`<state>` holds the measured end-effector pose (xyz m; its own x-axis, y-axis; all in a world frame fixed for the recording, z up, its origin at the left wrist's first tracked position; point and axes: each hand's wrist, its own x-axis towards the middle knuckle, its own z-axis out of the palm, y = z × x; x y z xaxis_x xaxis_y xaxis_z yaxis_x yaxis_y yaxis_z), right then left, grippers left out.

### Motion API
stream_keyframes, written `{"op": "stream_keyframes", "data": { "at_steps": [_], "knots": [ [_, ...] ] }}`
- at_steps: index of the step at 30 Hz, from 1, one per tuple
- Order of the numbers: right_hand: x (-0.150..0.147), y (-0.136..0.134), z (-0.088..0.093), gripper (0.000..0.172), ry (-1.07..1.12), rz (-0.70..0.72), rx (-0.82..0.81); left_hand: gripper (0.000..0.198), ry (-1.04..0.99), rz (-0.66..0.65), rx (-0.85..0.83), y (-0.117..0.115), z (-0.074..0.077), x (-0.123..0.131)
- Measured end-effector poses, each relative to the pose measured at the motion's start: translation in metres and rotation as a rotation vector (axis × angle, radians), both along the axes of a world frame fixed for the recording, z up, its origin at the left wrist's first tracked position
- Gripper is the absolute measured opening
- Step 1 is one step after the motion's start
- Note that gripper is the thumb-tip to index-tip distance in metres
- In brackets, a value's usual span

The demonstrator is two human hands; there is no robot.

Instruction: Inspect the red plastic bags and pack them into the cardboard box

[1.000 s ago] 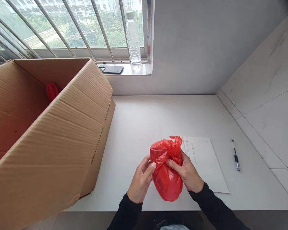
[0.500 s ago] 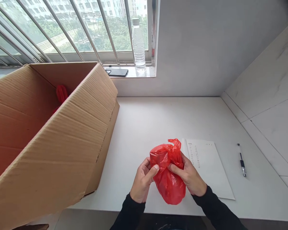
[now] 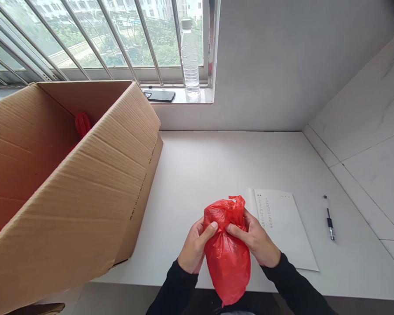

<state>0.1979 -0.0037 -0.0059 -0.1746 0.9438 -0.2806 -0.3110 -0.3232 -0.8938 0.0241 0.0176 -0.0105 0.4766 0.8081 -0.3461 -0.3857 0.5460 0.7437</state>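
A red plastic bag [image 3: 228, 267] hangs between my two hands near the front edge of the white table [image 3: 230, 162]. It is gathered at its neck, and its lower part bulges down past the table edge. My left hand [image 3: 193, 245] pinches the left side of the neck, thumb on top. On the right side, my right hand [image 3: 258, 238] grips the bag with its thumb pressed near the gathers. The fingers behind the bag are hidden, and what is inside it cannot be made out.
A large open cardboard box [image 3: 118, 183] stands at the left with red bundles [image 3: 82, 124] inside. A notebook [image 3: 285, 236] and a pen [image 3: 329, 221] lie at the right. On the windowsill are a phone [image 3: 162, 96] and a water bottle [image 3: 190, 61].
The bag's lower part now hangs longer and lower, with a pointed bottom. Both hands still hold the neck, with the right hand shifted slightly left. The view has tilted slightly.
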Motion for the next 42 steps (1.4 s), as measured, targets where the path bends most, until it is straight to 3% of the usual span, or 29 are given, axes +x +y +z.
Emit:
{"op": "stream_keyframes", "data": {
  "at_steps": [6,8,16,23,28,33,38,42],
  "knots": [
    [0.0,-0.004,-0.003,0.058,0.058,0.114,-0.036,0.039,0.032,0.264,-0.033,0.006,0.003,-0.004],
    [0.0,-0.005,-0.007,0.061,0.071,0.15,-0.032,0.04,0.015,0.292,-0.074,0.007,0.004,-0.005],
    [0.002,0.0,-0.009,0.056,0.053,-0.037,-0.022,0.037,-0.129,0.12,-0.195,-0.003,-0.004,-0.007],
    [0.004,0.001,-0.008,0.061,0.123,-0.119,-0.08,0.059,-0.033,-0.025,0.063,-0.003,-0.007,-0.01],
    [0.004,-0.001,-0.003,0.065,0.032,-0.044,-0.048,0.052,0.111,0.076,0.134,0.0,-0.008,-0.008],
    [0.002,-0.004,0.006,0.076,-0.02,0.064,-0.027,0.041,0.132,0.141,0.084,-0.002,-0.001,-0.006],
    [0.0,0.0,0.014,0.073,-0.003,-0.037,-0.056,0.063,0.032,0.078,0.017,-0.009,0.009,-0.002],
    [0.003,0.0,0.014,0.073,0.019,-0.06,-0.062,0.066,0.034,0.071,0.026,-0.008,0.011,-0.001]
  ]
}}
